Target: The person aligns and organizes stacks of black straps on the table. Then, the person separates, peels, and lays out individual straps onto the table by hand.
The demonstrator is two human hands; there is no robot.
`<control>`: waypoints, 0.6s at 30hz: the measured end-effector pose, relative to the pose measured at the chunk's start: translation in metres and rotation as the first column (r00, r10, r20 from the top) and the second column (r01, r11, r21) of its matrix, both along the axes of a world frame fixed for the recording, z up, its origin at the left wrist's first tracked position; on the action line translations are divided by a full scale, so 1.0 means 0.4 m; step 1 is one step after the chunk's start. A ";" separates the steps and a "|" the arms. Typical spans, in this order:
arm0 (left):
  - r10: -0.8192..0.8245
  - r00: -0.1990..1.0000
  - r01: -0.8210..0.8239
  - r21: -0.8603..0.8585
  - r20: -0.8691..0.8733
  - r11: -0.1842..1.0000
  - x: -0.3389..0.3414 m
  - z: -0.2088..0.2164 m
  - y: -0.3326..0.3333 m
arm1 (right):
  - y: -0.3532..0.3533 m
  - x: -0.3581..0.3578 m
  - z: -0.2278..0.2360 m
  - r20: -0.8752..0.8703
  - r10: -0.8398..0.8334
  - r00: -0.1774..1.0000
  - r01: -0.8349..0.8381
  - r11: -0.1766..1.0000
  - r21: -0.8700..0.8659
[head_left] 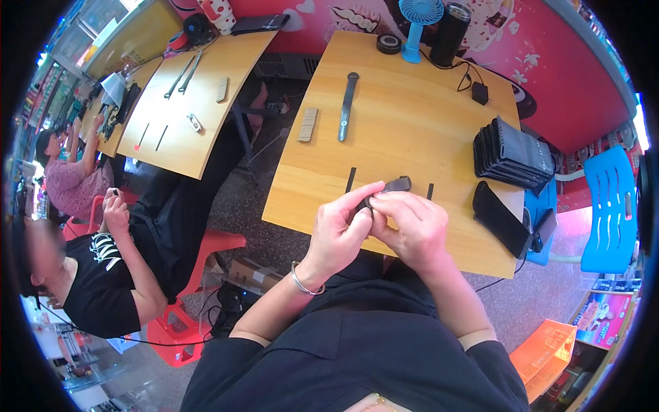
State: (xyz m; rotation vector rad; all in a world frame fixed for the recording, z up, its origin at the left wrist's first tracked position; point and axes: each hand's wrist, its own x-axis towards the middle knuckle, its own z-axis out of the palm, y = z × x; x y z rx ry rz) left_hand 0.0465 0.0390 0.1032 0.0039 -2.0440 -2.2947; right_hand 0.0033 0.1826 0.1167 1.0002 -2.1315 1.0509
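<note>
My left hand and my right hand meet above the near edge of a wooden table. Their fingers pinch a small black piece, whose upper end sticks out past the fingertips. The rest of it lies hidden between the fingers, so its exact kind does not show. Just beyond the left hand is a thin black strip; another black strip lies beside the right hand. Farther off, a dark strap with a rounded end lies lengthwise, next to a row of small brown blocks.
Black folded pouches are stacked at the table's right, with a flat black piece nearer. A blue fan and a black bottle stand at the back. Two people sit at the left, one by a second table. A blue chair is right.
</note>
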 end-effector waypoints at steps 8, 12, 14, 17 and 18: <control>-0.060 0.998 0.058 -0.067 -0.018 0.996 -0.011 0.011 -0.006 | 0.003 -0.015 -0.022 0.146 0.044 0.988 -0.029 0.994 -0.104; -0.017 0.999 0.007 -0.188 -0.047 0.982 -0.014 0.014 -0.018 | -0.001 -0.003 -0.009 0.099 0.033 0.995 -0.028 0.998 -0.054; 0.007 0.994 -0.035 -0.246 -0.113 0.969 -0.016 0.016 -0.008 | 0.000 -0.004 -0.011 0.073 0.018 0.997 -0.015 0.999 -0.047; 0.036 0.977 -0.101 -0.310 -0.209 0.945 -0.020 0.005 0.003 | 0.000 -0.007 -0.015 0.064 0.003 0.998 0.000 0.999 -0.046; 0.040 0.971 -0.116 -0.317 -0.237 0.941 -0.021 0.002 0.007 | 0.002 -0.008 -0.015 0.080 -0.004 0.997 0.008 0.999 -0.049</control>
